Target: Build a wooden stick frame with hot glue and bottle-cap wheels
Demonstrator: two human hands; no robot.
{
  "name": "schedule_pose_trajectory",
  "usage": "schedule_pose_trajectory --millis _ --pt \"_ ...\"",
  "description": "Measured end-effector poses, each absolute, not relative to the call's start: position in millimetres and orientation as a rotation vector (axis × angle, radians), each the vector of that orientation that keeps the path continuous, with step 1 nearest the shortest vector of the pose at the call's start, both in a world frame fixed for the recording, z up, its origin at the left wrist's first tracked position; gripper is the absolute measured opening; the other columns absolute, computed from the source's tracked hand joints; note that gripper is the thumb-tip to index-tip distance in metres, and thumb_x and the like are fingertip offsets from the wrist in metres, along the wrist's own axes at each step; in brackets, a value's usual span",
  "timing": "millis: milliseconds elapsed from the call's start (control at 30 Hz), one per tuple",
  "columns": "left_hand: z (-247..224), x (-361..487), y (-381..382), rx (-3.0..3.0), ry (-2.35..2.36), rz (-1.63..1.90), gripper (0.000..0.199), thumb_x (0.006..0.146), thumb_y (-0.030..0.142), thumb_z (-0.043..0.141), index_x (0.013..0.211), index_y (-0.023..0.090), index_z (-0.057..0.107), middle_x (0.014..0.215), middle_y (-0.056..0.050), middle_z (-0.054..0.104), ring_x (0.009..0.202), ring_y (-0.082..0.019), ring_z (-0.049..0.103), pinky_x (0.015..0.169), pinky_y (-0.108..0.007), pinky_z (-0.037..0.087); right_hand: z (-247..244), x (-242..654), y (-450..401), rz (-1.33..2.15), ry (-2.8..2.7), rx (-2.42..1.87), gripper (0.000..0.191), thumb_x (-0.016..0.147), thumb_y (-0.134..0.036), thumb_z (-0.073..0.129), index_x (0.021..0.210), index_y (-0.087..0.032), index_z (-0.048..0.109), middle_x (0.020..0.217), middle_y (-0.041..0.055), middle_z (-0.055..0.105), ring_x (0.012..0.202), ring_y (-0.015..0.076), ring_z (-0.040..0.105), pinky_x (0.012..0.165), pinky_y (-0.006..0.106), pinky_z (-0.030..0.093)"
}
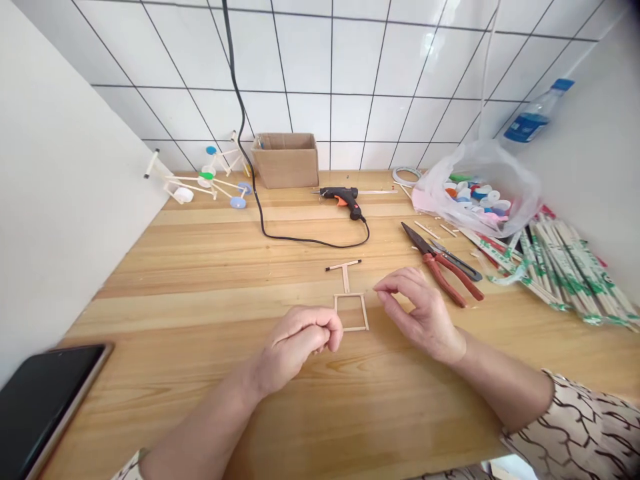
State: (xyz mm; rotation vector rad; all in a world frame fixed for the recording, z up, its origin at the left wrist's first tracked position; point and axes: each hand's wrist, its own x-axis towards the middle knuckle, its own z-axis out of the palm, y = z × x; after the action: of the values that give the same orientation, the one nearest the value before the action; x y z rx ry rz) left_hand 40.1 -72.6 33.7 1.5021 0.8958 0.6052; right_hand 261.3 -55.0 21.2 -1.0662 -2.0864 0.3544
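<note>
On the wooden table lies a small stick frame, a square of thin wooden sticks. Joined to or touching its far side is a T-shaped stick piece, whose crossbar has dark ends. My left hand is curled into a loose fist at the square's near left corner, covering part of it. Whether anything is inside those fingers is hidden. To the right of the square, my right hand holds thumb and index fingertips together, apart from the frame; anything between them is too small to make out.
Behind lie a glue gun with its black cord and a cardboard box. Stick models stand back left. To the right are pliers, a utility knife, a bag of caps and wrapped chopsticks. A phone lies left.
</note>
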Motion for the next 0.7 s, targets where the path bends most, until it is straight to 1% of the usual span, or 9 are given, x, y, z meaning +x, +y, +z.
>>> schedule_pose_trajectory --millis 133,233,300,400,567,700 --pt "31 45 -75 1.282 0.887 0.724 0.015 0.073 0.018 0.039 0.060 0.018 0.046 0.061 -0.001 0.053 0.056 -0.012 0.040 0.055 -0.025 0.032 34 260 -64 0.485 -2.047 -1.132 0.012 0.086 -0.013 0.052 0.081 -0.017 0.062 0.073 0.0045 0.063 0.073 0.0184 0.057 0.072 0.035 0.044" --pt "26 50 -76 1.106 0.939 0.803 0.013 0.080 0.023 0.043 0.069 0.018 0.047 0.061 0.002 0.052 0.052 -0.009 0.036 0.050 -0.022 0.029 43 252 -72 0.586 -2.067 -1.099 0.011 0.086 -0.013 0.053 0.082 -0.016 0.063 0.073 0.0044 0.064 0.072 0.0174 0.058 0.072 0.034 0.044" --pt "23 53 -78 1.064 0.934 0.832 0.019 0.085 0.033 0.044 0.074 0.018 0.049 0.060 0.003 0.050 0.049 -0.008 0.034 0.047 -0.021 0.027 47 245 -74 0.612 -2.070 -1.051 0.012 0.085 -0.013 0.053 0.082 -0.017 0.063 0.072 0.0035 0.064 0.070 0.0161 0.058 0.071 0.032 0.044" --pt "19 55 -79 1.085 0.927 0.852 0.026 0.085 0.041 0.050 0.078 0.017 0.053 0.058 0.004 0.048 0.048 -0.007 0.032 0.045 -0.020 0.024 46 239 -68 0.637 -1.977 -1.082 0.012 0.084 -0.016 0.053 0.077 -0.018 0.063 0.068 0.0017 0.064 0.066 0.0146 0.057 0.067 0.029 0.044" --pt "14 53 -79 1.141 0.972 0.870 0.028 0.083 0.042 0.056 0.080 0.014 0.060 0.056 0.005 0.047 0.046 -0.006 0.032 0.044 -0.020 0.022 29 251 -50 0.660 -1.828 -1.228 0.013 0.082 -0.021 0.053 0.074 -0.018 0.062 0.066 0.0019 0.065 0.063 0.0156 0.059 0.065 0.028 0.046" --pt "10 51 -78 1.175 1.016 0.863 0.027 0.082 0.039 0.060 0.072 0.014 0.061 0.056 0.003 0.050 0.048 -0.006 0.033 0.045 -0.020 0.023 16 264 -45 0.732 -1.790 -1.303 0.015 0.082 -0.025 0.055 0.073 -0.017 0.064 0.065 0.0020 0.064 0.061 0.0155 0.058 0.062 0.027 0.047"
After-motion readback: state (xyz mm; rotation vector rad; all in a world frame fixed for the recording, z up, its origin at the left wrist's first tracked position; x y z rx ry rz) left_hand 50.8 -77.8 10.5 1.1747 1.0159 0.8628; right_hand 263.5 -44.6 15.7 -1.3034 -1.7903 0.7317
